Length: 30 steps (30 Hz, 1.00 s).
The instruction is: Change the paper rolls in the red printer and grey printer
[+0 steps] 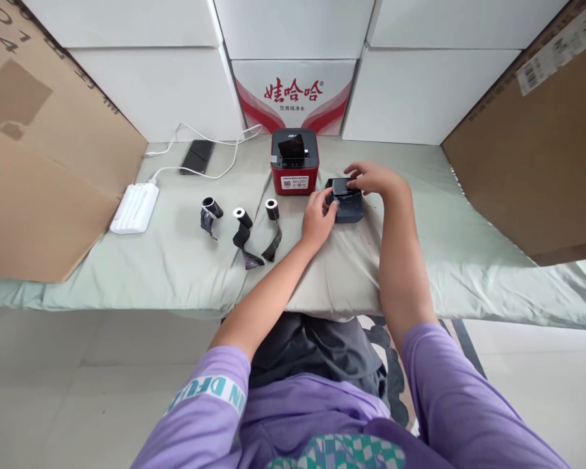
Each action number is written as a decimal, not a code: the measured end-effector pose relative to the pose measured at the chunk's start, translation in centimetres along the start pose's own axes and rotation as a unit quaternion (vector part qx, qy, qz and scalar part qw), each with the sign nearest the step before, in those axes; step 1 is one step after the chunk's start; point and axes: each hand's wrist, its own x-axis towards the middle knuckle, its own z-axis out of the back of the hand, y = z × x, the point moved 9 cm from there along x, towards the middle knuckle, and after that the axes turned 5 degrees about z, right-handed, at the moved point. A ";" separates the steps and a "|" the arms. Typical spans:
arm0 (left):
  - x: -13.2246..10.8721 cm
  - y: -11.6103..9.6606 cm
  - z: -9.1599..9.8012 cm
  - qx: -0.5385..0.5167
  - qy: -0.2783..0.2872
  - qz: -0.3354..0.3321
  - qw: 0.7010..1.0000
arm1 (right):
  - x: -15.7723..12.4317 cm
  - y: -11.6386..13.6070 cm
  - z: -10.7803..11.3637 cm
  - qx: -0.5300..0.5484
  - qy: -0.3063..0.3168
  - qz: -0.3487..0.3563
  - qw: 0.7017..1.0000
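A small black box-shaped device (350,210) rests on the cloth, with a raised, lid-like part at its back. Against its left side my left hand (318,218) is closed, thumb and fingers gripping the edge. My right hand (375,178) reaches over from the right, its fingertips holding the lid-like part. Just left of the device stands a red and black printer (295,180), a black strip sticking out of its top. Farther left lie three black rolls: one roll (212,207) on the left, a middle roll (243,217), and a right roll (272,209), each with a loose tail.
A white power bank (135,208) with a white cable (227,170) lies on the left, near a dark phone (198,157). Cardboard panels (537,150) flank both sides. White boxes (156,91) are stacked behind. The green cloth (473,280) hangs over the table's front edge.
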 end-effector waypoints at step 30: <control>-0.9 -2.4 0.1 0.223 -0.001 -0.055 0.973 | 0.3 -4.3 -3.6 0.451 0.094 0.086 0.883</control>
